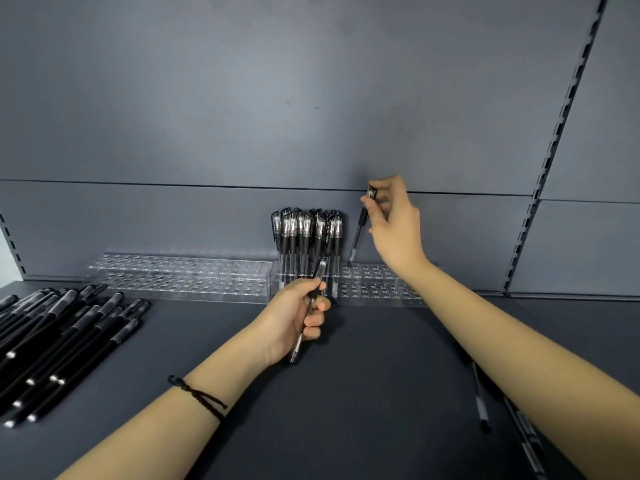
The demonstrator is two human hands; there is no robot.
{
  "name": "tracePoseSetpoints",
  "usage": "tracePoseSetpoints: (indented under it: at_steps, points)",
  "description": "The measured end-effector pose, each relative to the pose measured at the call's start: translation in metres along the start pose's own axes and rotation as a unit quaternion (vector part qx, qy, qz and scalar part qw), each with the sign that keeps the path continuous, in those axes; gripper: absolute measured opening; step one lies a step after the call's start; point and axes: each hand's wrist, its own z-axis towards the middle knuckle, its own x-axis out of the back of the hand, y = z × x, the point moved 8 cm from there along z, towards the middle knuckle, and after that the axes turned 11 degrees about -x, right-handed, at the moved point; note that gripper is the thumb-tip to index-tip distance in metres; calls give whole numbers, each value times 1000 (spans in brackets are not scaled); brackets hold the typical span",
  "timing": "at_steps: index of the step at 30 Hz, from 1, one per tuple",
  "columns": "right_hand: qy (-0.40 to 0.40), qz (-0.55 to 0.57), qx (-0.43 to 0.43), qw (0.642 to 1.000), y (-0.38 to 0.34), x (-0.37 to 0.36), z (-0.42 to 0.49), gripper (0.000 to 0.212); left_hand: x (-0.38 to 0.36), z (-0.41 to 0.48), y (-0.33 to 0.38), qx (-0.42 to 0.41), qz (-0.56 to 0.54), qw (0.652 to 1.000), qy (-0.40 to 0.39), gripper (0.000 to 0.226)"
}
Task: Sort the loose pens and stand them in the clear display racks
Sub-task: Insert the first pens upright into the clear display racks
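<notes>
Two clear display racks stand against the back panel: a left rack [180, 275] with bare holes and a right rack [377, 284]. Several black capped pens [306, 233] stand upright in the right rack's left end. My right hand [394, 223] pinches a black pen [358, 233] near its cap, its tip just above the rack's back row, right of the standing group. My left hand [298, 317] grips a clear-barrelled pen [308, 317] in front of the right rack, tilted up toward the standing pens.
A pile of loose matte black pens [59, 341] lies on the dark shelf at the left. Two more pens [481, 400] lie under my right forearm at the lower right. A slotted shelf upright [554, 154] runs up the back panel on the right.
</notes>
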Motion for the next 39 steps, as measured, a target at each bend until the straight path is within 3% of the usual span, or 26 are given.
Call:
tracePoseSetpoints:
  at_steps: [7, 17, 24, 30, 34, 37, 39]
  points:
    - [-16, 34, -22, 999, 2, 1, -1, 15, -3, 0, -3, -3, 8, 1000, -5, 10]
    - [-32, -11, -9, 999, 4, -4, 1, 14, -3, 0, -3, -2, 2, 1000, -7, 9]
    - [-123, -90, -42, 987, 25, -26, -8, 21, -7, -3, 0, -21, 16, 1000, -8, 11]
    - [-71, -87, -38, 993, 15, -14, -25, 21, -6, 1, 5, -43, 3, 999, -1, 12]
    - [-195, -71, -111, 972, 15, -31, -45, 18, -11, 0, 12, -91, -34, 995, -11, 11]
    - [-255, 3, -179, 950, 19, -39, -54, 8, -13, -5, 17, -147, 103, 984, -6, 10]
    - [-250, 47, -203, 945, 19, -34, -53, 10, -12, -8, 23, -208, 277, 938, 4, 5]
